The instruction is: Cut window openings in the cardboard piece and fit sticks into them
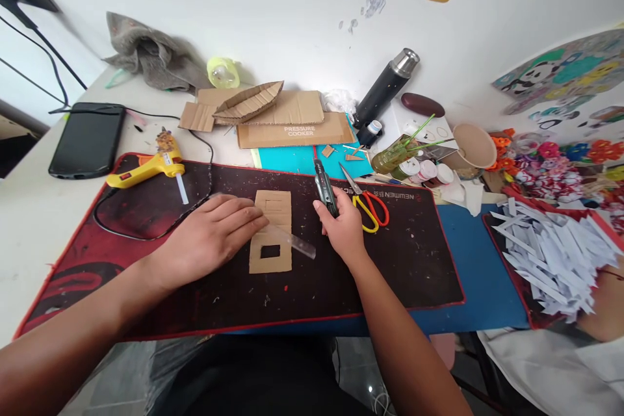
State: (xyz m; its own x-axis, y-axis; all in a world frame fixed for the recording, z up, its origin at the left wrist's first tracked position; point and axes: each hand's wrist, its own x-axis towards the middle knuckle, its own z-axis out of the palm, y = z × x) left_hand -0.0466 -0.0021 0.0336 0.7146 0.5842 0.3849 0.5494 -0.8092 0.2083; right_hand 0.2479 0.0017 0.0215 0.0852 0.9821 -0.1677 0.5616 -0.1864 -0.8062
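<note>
A small cardboard piece [273, 259] with a rectangular hole cut in it lies on the dark red desk mat [404, 260]. A clear plastic ruler [297, 244] lies slanted across it. My left hand [214, 234] rests flat on the ruler and the cardboard's left side, fingers stretched out. My right hand [344, 227] is closed round a black utility knife [325, 187], held just right of the cardboard with its tip pointing away from me.
Yellow-handled scissors [368, 205] lie right of the knife, a yellow glue gun [146, 169] and its cable at the mat's left. A phone [88, 138], cardboard sheets [292, 120], a black flask [385, 88], paint pots and a tray of paper strips [550, 253] surround the mat.
</note>
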